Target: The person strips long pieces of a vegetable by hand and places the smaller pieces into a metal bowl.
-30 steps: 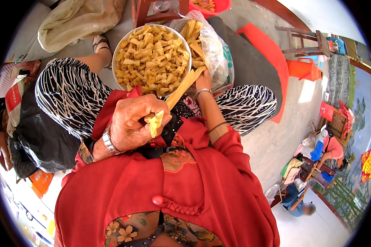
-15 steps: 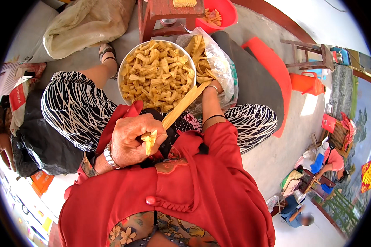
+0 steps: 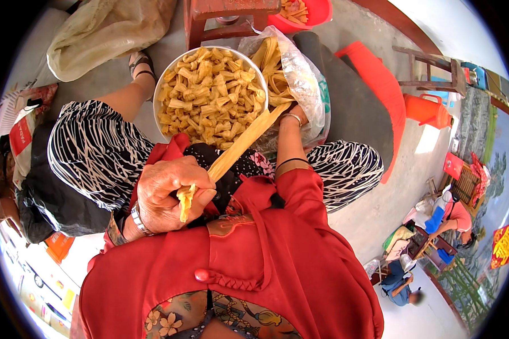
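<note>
My left hand (image 3: 172, 189) is closed around a long, flat yellow-tan strip (image 3: 243, 144). A short folded end of it sticks out past the thumb. The strip slants up to the right, reaching my right wrist. My right hand (image 3: 297, 116) is at the mouth of a clear plastic bag (image 3: 302, 79), its fingers hidden in the bag. More flat strips (image 3: 271, 65) bulge from that bag. Just left of it, a round metal basin (image 3: 156, 116) is heaped with short folded pieces (image 3: 209, 93) of the same yellow material.
A red wooden stool (image 3: 232, 8) stands beyond the basin, beside a red tub (image 3: 311, 14). A beige sack (image 3: 104, 37) lies at far left. Dark matting (image 3: 362, 107) and an orange watering can (image 3: 430, 111) are right. Two people sit far right.
The view has shifted a little. My left hand still grips the strip and sits slightly lower left, with the folded end tilted differently. My right hand stays at the bag.
</note>
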The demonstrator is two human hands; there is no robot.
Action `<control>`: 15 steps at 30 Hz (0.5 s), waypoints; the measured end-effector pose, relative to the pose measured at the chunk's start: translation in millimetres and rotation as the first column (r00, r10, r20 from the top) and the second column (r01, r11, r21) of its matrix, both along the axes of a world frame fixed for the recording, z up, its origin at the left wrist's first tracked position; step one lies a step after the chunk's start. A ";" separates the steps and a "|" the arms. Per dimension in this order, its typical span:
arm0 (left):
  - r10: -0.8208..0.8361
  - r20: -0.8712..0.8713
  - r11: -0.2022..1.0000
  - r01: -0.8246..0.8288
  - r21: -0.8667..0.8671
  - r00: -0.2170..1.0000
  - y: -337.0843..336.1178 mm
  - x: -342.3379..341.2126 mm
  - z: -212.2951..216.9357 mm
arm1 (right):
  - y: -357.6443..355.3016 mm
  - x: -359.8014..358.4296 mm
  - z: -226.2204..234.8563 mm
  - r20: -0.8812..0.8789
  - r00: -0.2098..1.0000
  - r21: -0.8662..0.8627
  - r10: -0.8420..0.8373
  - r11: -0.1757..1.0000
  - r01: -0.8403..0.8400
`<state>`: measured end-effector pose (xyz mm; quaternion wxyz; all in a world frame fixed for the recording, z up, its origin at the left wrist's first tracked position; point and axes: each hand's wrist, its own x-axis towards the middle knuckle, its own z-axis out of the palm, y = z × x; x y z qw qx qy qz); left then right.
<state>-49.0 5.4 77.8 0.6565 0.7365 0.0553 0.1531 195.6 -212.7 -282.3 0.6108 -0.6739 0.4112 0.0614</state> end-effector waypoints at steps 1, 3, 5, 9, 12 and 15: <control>-0.002 0.005 1.000 0.002 -0.004 1.000 -0.2 -0.1 -0.8 | 0.5 1.0 5.2 0.003 1.000 0.053 -0.009 0.999 0.009; -0.007 -0.005 1.000 0.007 -0.022 1.000 -1.0 0.5 -0.1 | 0.7 2.8 14.3 -0.015 1.000 0.145 -0.006 0.989 0.009; -0.018 -0.015 0.999 0.017 -0.048 1.000 -1.3 2.6 0.9 | 0.8 4.7 22.7 -0.026 1.000 0.208 0.006 0.978 0.000; -0.033 -0.021 0.998 0.032 -0.047 0.999 -1.4 3.8 3.2 | 5.4 3.9 32.6 -0.030 0.999 0.282 0.029 0.959 -0.019; -0.032 -0.050 0.998 0.029 -0.060 0.998 -2.4 1.8 1.3 | 10.8 8.5 35.6 -0.025 0.999 0.314 0.038 0.949 -0.029; -0.019 -0.081 0.992 0.009 -0.123 0.997 -4.9 -0.6 -1.1 | 14.6 14.3 34.3 -0.016 0.999 0.326 0.044 0.945 -0.037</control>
